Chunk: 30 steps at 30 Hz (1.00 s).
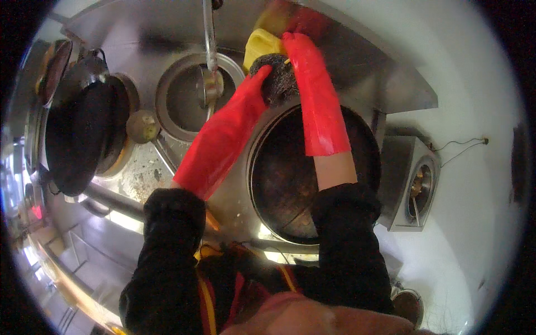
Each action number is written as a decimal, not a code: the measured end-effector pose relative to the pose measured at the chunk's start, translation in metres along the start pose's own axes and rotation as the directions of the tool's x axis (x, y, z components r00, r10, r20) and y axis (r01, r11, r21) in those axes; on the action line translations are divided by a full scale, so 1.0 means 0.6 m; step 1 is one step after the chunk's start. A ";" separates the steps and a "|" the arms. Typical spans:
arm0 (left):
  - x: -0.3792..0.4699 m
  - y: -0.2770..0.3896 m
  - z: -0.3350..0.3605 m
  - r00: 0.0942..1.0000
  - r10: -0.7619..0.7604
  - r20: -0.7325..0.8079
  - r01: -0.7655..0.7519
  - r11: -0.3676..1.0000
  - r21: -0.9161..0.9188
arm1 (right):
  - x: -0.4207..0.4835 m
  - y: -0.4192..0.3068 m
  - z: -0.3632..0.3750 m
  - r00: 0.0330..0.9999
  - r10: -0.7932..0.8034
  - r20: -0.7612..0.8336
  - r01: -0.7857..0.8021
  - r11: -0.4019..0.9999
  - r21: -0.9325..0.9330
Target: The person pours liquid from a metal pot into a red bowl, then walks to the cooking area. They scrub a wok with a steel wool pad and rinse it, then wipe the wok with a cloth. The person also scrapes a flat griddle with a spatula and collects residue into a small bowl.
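Observation:
Both my hands wear long red rubber gloves. My left hand [257, 83] grips a dark, coarse scouring pad [278, 81], its thumb across the pad's near side. My right hand [295, 46] is at the pad's far right edge, with its fingers closed against a yellow cloth [261, 46] behind the pad. A large dark round pan [284, 184] lies below my hands, partly covered by my right forearm. To the left a metal ladle [144, 127] rests on the steel surface beside a round metal basin [164, 102].
A faucet pipe [210, 37] reaches over the basin, where another metal ladle bowl [212, 87] stands. Dark woks [77, 138] are at the left. A steel splash wall [356, 63] rises behind, and a metal box with a round opening [395, 180] stands at the right.

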<state>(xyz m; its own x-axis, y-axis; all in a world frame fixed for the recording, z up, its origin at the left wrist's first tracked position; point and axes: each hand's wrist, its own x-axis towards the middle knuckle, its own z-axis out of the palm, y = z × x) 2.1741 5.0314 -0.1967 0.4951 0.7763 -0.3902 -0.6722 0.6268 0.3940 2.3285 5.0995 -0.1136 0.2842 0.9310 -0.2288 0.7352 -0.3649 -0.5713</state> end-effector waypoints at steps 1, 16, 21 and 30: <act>0.003 0.000 -0.001 1.000 -0.006 0.030 0.007 1.000 -0.025 | 0.002 0.002 0.002 0.998 -0.027 -0.062 0.026 0.999 -0.025; -0.043 -0.005 0.026 0.976 -0.045 0.212 0.082 0.981 -0.174 | -0.022 0.011 -0.017 0.980 -0.156 -0.127 0.149 0.987 -0.066; -0.189 0.049 0.042 0.981 -0.025 0.194 0.073 0.968 -0.240 | -0.076 0.002 -0.098 0.888 -0.181 -0.423 0.245 0.964 0.101; -0.463 0.347 -0.090 0.882 0.398 -0.254 -0.354 0.913 0.200 | -0.437 -0.040 -0.014 0.968 -0.210 -0.139 0.252 0.814 0.523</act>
<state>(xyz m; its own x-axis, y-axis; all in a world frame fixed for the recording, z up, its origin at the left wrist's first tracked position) 1.8668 4.9429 -0.0513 0.0292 0.9166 -0.3987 -0.6792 0.3109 0.6649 2.2417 4.8639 -0.0332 0.2067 0.9784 0.0080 0.3483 -0.0659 -0.9351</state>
